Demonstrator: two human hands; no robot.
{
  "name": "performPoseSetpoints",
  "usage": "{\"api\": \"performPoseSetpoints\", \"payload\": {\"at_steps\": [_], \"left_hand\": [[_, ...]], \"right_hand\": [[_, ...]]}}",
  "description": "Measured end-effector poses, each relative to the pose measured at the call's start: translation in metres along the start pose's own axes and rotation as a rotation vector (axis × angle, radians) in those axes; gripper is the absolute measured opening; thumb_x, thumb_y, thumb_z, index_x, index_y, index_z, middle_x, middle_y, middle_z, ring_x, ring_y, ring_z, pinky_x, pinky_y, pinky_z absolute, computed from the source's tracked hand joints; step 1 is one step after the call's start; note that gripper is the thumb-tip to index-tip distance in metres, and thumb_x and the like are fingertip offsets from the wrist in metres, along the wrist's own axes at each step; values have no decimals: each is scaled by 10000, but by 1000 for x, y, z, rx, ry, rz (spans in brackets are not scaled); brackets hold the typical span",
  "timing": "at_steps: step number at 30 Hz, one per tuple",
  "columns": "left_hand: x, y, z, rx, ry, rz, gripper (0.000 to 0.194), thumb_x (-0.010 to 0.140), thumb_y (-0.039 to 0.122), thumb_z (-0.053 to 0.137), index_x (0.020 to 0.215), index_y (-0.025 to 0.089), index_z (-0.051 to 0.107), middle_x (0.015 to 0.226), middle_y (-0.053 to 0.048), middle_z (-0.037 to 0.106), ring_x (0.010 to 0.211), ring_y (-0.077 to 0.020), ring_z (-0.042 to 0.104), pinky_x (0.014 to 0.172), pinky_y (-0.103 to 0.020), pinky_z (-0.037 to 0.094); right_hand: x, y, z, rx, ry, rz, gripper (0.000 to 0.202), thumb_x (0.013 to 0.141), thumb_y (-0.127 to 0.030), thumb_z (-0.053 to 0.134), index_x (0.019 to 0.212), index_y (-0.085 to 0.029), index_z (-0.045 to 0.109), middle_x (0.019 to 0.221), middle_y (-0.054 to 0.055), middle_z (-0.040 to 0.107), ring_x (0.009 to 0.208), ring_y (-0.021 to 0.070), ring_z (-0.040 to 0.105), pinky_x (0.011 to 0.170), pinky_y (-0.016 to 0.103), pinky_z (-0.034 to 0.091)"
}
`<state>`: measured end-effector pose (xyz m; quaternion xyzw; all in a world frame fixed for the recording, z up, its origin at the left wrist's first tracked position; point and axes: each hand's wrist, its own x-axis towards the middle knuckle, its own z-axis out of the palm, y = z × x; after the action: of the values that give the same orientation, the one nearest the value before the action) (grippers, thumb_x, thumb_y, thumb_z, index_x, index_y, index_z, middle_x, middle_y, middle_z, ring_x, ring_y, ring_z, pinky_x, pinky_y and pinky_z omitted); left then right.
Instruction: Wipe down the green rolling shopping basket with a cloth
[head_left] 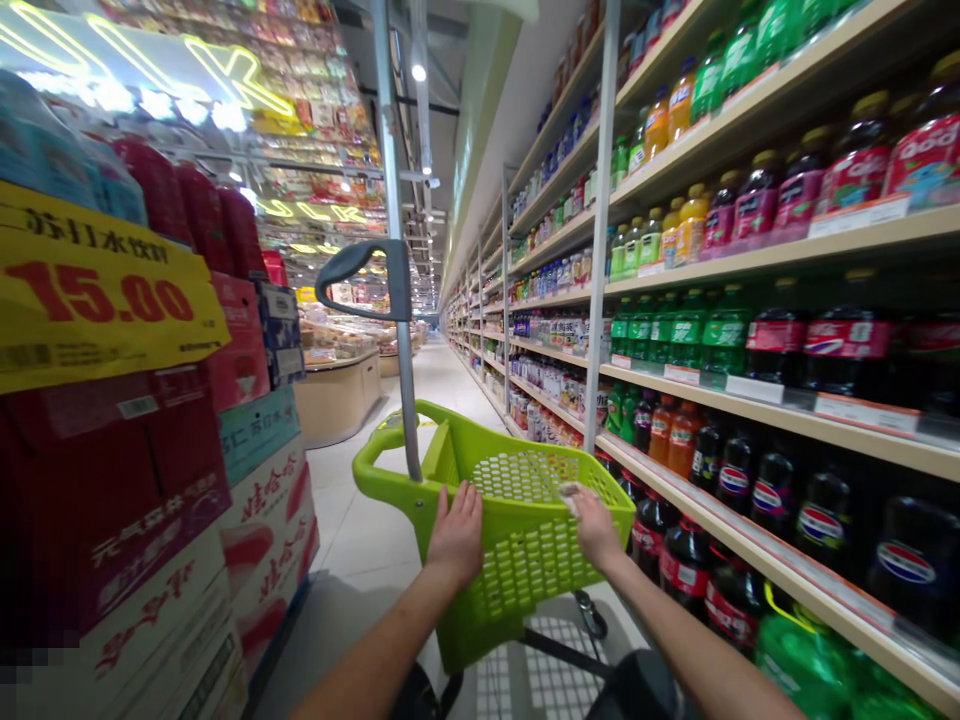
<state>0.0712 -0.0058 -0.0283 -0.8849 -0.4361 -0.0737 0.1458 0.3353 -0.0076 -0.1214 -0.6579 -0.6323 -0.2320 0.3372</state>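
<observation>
A green plastic basket (525,550) on a shopping cart is tilted in front of me, with a grey pole (401,400) and a grey handle (397,280) rising at its left. My left hand (456,530) rests on the basket's near rim, fingers stretched over the edge. Over the right part of the same rim is my right hand (596,525), its fingers closed round a small whitish cloth or tissue (570,495). Through its holes the basket shows nothing I can make out inside. A wire rack (532,670) sits low under the basket.
Shelves of drink bottles (750,390) run along the right, close to the basket. Stacked drink boxes (262,520) with a yellow price sign (105,290) stand at the left. A tiled aisle (431,370) leads ahead past a rounded display counter (341,395).
</observation>
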Motion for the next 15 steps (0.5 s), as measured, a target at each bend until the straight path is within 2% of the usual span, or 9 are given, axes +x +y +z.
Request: {"api": "performPoseSetpoints", "payload": {"at_steps": [2, 4, 6, 9, 11, 13, 15], "left_hand": [[0, -2, -1, -6, -2, 8, 655, 718, 278, 411, 1324, 58, 302, 1422, -146, 248, 1333, -257, 142, 1077, -502, 56], [-4, -10, -1, -13, 23, 8, 653, 724, 295, 413, 1327, 72, 304, 1420, -125, 264, 1334, -250, 141, 1084, -492, 53], [-10, -22, 1, -6, 92, -30, 646, 737, 299, 398, 1339, 91, 289, 1427, -100, 254, 1339, -243, 118, 1087, -488, 40], [-19, -38, 5, 16, 175, -73, 630, 754, 273, 359, 1352, 99, 262, 1442, -84, 208, 1345, -228, 80, 1086, -479, 22], [-21, -41, 8, 16, 175, -55, 624, 752, 258, 350, 1347, 89, 269, 1438, -93, 219, 1344, -226, 90, 1086, -476, 18], [-20, -38, 9, 9, 172, -51, 629, 745, 263, 362, 1339, 72, 283, 1428, -114, 239, 1340, -234, 110, 1085, -476, 18], [-18, -33, 9, -3, 175, -54, 633, 740, 275, 379, 1330, 60, 296, 1420, -131, 257, 1336, -242, 131, 1084, -481, 21]], "right_hand": [[9, -41, 11, 74, -35, -139, 467, 741, -55, 320, 1122, -162, 568, 1201, 91, 551, 1127, 192, 476, 936, 354, 379], [13, -60, 15, 104, -67, -229, 501, 734, -45, 327, 1176, -167, 529, 1258, 83, 508, 1165, 189, 442, 956, 350, 362], [11, -52, 12, 80, -88, -186, 496, 740, -45, 329, 1177, -166, 531, 1256, 93, 508, 1166, 205, 442, 955, 363, 360], [5, -18, 5, -15, -84, 65, 468, 754, -51, 315, 1146, -133, 556, 1190, 141, 550, 1121, 247, 484, 928, 414, 374], [5, -15, 4, -30, -73, 131, 472, 749, -45, 308, 1142, -125, 558, 1186, 150, 551, 1120, 257, 485, 933, 436, 365], [10, -41, 8, 37, -77, 47, 483, 744, -36, 306, 1145, -137, 555, 1214, 132, 535, 1149, 241, 462, 961, 442, 341], [17, -87, 14, 143, -82, -90, 499, 738, -25, 313, 1168, -144, 536, 1244, 118, 515, 1182, 221, 430, 991, 442, 315]]}}
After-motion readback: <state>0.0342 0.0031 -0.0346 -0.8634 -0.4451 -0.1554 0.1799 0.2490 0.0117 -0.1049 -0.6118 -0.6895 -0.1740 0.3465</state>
